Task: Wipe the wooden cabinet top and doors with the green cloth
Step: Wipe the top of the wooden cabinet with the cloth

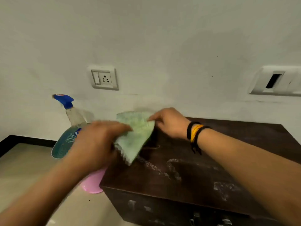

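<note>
Head view: spray bottle and pink tub flank cabinet.

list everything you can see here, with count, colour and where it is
green cloth: 1, pale green, held up over the cabinet's left end
wooden cabinet: 1, dark brown, lower right, whitish streaks on top
spray bottle: 1, clear with blue liquid and blue trigger, left of the cabinet
pink object: 1, pink, at the cabinet's left edge, partly hidden
wall socket: 1, white, wall above the bottle
wall plate: 1, white with dark slot, wall at right
wristbands: several, black and yellow, right wrist
left hand: 1, gripping the cloth
right hand: 1, pinching the cloth's upper corner
</note>
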Demonstrator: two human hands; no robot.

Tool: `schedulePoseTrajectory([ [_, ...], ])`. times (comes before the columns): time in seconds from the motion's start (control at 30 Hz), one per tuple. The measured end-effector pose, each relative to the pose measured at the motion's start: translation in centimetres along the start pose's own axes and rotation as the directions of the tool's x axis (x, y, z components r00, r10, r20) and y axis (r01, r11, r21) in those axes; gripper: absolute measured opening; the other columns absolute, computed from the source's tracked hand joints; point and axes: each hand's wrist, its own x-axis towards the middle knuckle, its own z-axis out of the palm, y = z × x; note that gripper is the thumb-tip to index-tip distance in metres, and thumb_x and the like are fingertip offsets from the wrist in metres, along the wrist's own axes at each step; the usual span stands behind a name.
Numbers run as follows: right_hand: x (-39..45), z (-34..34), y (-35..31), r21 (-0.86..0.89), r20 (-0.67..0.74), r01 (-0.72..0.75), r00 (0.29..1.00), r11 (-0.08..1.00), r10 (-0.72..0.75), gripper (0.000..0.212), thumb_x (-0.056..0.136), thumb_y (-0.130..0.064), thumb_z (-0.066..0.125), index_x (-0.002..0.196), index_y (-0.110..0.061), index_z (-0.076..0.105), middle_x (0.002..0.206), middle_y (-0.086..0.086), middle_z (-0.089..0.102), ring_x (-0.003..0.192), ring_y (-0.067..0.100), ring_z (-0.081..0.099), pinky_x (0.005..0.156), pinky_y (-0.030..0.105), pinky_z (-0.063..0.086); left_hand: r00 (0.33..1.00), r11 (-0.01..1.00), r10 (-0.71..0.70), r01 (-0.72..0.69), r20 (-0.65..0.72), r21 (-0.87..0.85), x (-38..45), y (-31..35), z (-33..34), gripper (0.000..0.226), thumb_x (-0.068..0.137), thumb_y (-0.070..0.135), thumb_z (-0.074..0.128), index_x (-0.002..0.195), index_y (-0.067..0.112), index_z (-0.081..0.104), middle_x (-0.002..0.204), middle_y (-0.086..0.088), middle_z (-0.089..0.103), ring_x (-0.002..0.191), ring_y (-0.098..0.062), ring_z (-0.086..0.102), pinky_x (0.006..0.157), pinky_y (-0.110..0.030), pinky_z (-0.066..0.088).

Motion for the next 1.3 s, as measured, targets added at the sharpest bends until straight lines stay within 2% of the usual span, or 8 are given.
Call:
schedulePoseTrajectory([
  [0.1, -0.7, 2.8, 2.4, -0.088, 0.199, -0.047, 0.978, 0.995, 0.064, 0.027, 0.1, -0.032, 0.056, 0.117, -0.019, 0.073, 0.117, -0.001, 0.073, 0.11, 0.018, 0.065, 0.098, 0.036, 0.049, 0.912, 0.979, -0.187, 0.205, 0.366, -0.011, -1.5, -0.7, 4.3, 0.059, 0.068, 0.021, 0.05, 0.121, 0.036, 0.069, 0.102, 0.004, 0.076, 0.091, -0.021, 0.072, 0.076, -0.035, 0.058],
  [0.23, -0.1, 2.2, 2.3, -0.108, 0.209, -0.019, 0.977, 0.994, 0.041, 0.028, 0.102, -0.028, 0.051, 0.12, -0.017, 0.07, 0.118, 0.002, 0.072, 0.108, 0.02, 0.064, 0.096, 0.035, 0.048, 0.895, 0.851, -0.405, 0.443, 0.186, -0.281, 2.9, -2.3, 5.6, 0.042, 0.073, 0.024, 0.057, 0.115, 0.027, 0.066, 0.097, 0.0, 0.073, 0.088, -0.02, 0.069, 0.077, -0.033, 0.055],
  [0.37, -0.5, 1.5, 2.9, -0.158, 0.282, -0.005, 0.958, 0.987, 0.05, 0.034, 0.104, -0.024, 0.047, 0.133, -0.019, 0.063, 0.133, 0.002, 0.065, 0.119, 0.02, 0.06, 0.099, 0.031, 0.046, 0.859, 0.858, -0.482, 0.503, 0.172, -0.103, 8.8, -2.8, 8.0, 0.055, 0.079, 0.037, 0.063, 0.13, 0.021, 0.05, 0.11, -0.004, 0.066, 0.099, -0.029, 0.064, 0.083, -0.042, 0.055],
  [0.47, -0.8, 1.5, 3.8, -0.16, 0.269, -0.025, 0.961, 0.987, 0.069, 0.037, 0.104, -0.028, 0.046, 0.138, -0.023, 0.058, 0.138, 0.001, 0.062, 0.125, 0.021, 0.056, 0.106, 0.039, 0.045, 0.873, 0.913, -0.404, 0.365, 0.275, 0.182, 9.8, -2.7, 11.0, 0.061, 0.081, 0.039, 0.059, 0.135, 0.015, 0.044, 0.127, -0.01, 0.058, 0.116, -0.031, 0.055, 0.098, -0.046, 0.045],
  [0.57, -1.4, 1.4, 5.0, -0.287, 0.239, -0.001, 0.968, 0.958, 0.073, 0.041, 0.104, -0.037, 0.041, 0.141, -0.025, 0.051, 0.14, 0.004, 0.059, 0.127, 0.026, 0.052, 0.105, 0.047, 0.044, 0.961, 0.973, -0.219, 0.204, 0.167, 0.106, 7.8, -2.6, 13.3, 0.054, 0.089, 0.039, 0.05, 0.14, 0.019, 0.049, 0.153, -0.009, 0.04, 0.139, -0.03, 0.04, 0.113, -0.046, 0.031],
  [0.67, -2.4, 1.6, 5.8, -0.46, 0.235, 0.009, 0.966, 0.888, 0.112, 0.059, 0.103, -0.051, 0.031, 0.155, -0.023, 0.028, 0.163, 0.005, 0.028, 0.144, 0.028, 0.032, 0.115, 0.047, 0.032, 0.948, 0.997, -0.074, 0.065, 0.309, 0.039, 6.6, -2.5, 14.7, 0.068, 0.097, 0.061, 0.02, 0.156, 0.029, 0.027, 0.167, 0.0, 0.016, 0.153, -0.022, 0.016, 0.121, -0.043, 0.018],
  [0.8, -2.7, 2.2, 6.3, -0.453, 0.223, -0.002, 0.968, 0.891, 0.115, 0.068, 0.102, -0.058, 0.022, 0.159, -0.024, 0.015, 0.168, 0.003, 0.013, 0.15, 0.027, 0.02, 0.118, 0.046, 0.025, 0.885, 0.986, -0.154, 0.113, 0.44, 0.118, 6.6, -2.7, 15.8, 0.084, 0.086, 0.075, -0.003, 0.159, 0.034, -0.001, 0.169, 0.004, -0.001, 0.155, -0.017, -0.003, 0.124, -0.046, 0.004],
  [1.3, -2.9, 4.2, 7.9, -0.441, 0.161, -0.062, 0.976, 0.895, 0.147, 0.068, 0.102, -0.056, 0.013, 0.161, -0.022, 0.005, 0.169, 0.0, 0.003, 0.155, 0.019, 0.003, 0.122, 0.038, 0.012, 0.845, 0.951, -0.31, 0.285, 0.435, 0.122, 10.8, -1.2, 17.1, 0.058, 0.104, 0.049, 0.015, 0.159, 0.035, 0.004, 0.169, 0.006, 0.001, 0.155, -0.019, -0.001, 0.123, -0.051, 0.002],
])
